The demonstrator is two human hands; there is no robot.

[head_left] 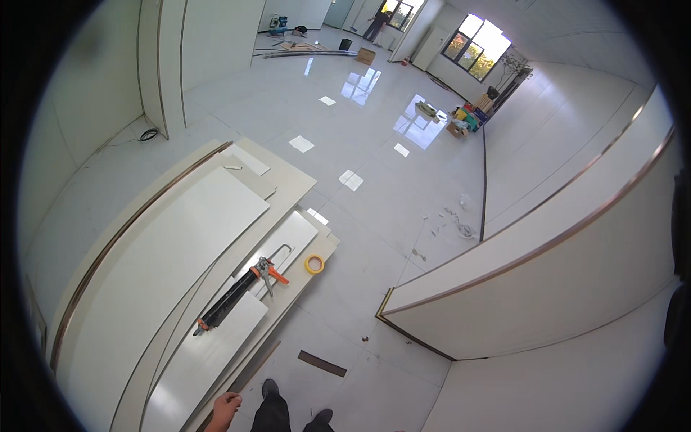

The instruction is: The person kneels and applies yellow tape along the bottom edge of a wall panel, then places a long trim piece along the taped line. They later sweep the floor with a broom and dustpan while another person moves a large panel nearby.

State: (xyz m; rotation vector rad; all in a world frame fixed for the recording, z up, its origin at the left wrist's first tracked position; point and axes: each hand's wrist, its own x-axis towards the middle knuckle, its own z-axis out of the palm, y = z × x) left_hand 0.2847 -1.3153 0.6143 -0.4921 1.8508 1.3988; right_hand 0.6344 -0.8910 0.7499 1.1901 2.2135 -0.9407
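Observation:
My left hand [224, 410] is at the lower edge, beside the near end of a stack of boards. Its fingers are curled together; whether they hold anything is hidden. Just beyond it a narrow brown strip [258, 367] runs along the stack's edge, and I cannot tell whether the hand touches it. On the stack's white panels [165, 252] lies a black caulking gun [234, 295] with an orange trigger. A roll of yellow tape [314, 264] rests flat near the stack's right edge. My right hand is out of view.
A short brown strip [322, 363] lies on the tiled floor ahead of my feet. To the right stands a white partition [533, 288] with a brown-trimmed edge. Boxes and bags [468, 119] sit along the far right wall. Another person [376, 26] stands near the far window.

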